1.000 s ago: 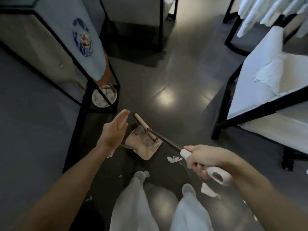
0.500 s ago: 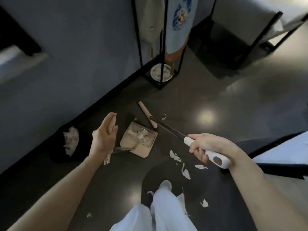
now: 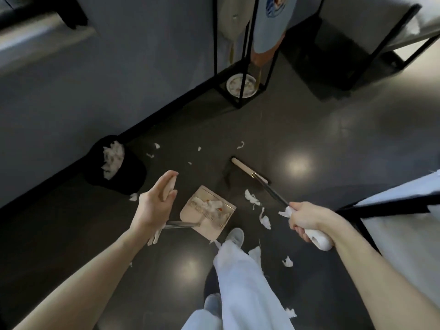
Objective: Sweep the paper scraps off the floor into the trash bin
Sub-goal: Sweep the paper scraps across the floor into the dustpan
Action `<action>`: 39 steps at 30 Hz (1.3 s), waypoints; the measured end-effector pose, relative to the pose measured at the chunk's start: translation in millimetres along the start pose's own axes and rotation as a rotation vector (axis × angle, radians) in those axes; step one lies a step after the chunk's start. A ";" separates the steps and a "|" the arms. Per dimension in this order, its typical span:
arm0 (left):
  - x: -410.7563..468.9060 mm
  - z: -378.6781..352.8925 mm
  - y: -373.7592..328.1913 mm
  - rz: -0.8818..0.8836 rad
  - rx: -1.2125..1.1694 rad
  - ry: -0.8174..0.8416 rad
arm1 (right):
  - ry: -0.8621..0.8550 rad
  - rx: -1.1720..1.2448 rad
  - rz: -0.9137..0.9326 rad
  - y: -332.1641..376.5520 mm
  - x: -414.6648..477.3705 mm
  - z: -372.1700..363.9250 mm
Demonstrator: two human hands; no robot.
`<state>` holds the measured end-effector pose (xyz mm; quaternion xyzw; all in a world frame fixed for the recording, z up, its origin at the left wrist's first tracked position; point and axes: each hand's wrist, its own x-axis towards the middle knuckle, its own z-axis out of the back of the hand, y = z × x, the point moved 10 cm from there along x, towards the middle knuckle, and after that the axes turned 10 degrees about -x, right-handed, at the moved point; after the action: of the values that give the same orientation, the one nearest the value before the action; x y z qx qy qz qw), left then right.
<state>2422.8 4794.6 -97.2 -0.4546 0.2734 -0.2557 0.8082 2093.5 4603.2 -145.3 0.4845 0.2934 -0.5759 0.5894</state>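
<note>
A beige dustpan (image 3: 207,211) sits on the dark floor holding several white paper scraps. My left hand (image 3: 154,207) grips the top of its long handle, whose metal rod runs down to the pan. My right hand (image 3: 306,219) holds the white grip of a broom; the broom head (image 3: 248,171) rests on the floor beyond and to the right of the pan. Loose paper scraps (image 3: 252,198) lie between pan and broom, with more by my feet (image 3: 288,262). A black trash bin (image 3: 119,165) with white paper inside stands at the wall, left of the pan.
A black metal stand (image 3: 242,67) with a round dish at its base stands at the wall behind the broom. A black-framed piece of furniture with a white top (image 3: 392,206) is close on the right. Small scraps (image 3: 156,146) dot the floor near the bin.
The view has swung left and the bin now shows fully. The broom head has drawn away from the dustpan to the right. Both hands keep their holds.
</note>
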 end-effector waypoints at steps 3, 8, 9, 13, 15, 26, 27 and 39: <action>-11.3 -17.2 -7.7 -0.038 0.000 0.053 | 0.116 0.111 -0.049 -35.5 -6.7 -51.7; -9.5 -50.8 -26.9 -0.043 0.023 0.159 | 0.184 0.290 -0.042 -47.5 -15.1 -94.2; -7.2 -58.2 -32.5 -0.053 0.035 0.179 | 0.210 0.346 -0.057 -45.9 -15.1 -97.2; 6.4 -72.6 -46.1 -0.045 0.051 0.186 | 0.323 0.495 -0.059 -31.2 -24.2 -99.2; 8.4 -70.2 -44.0 -0.021 0.024 0.144 | 0.387 0.562 -0.052 -30.0 -35.8 -90.3; 8.8 -58.7 -31.6 0.094 -0.113 -0.165 | 0.303 0.252 0.043 7.3 -27.2 36.2; 11.4 -58.6 -32.3 0.093 -0.125 -0.194 | 0.266 0.228 0.056 16.7 -17.4 47.0; 49.8 -70.4 -45.4 0.110 -0.110 -0.261 | 0.177 -0.134 0.042 70.4 114.5 48.9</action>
<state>2403.6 4699.1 -98.7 -0.5121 0.2040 -0.1341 0.8235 2169.8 4504.2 -214.9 0.4990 0.3717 -0.4975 0.6044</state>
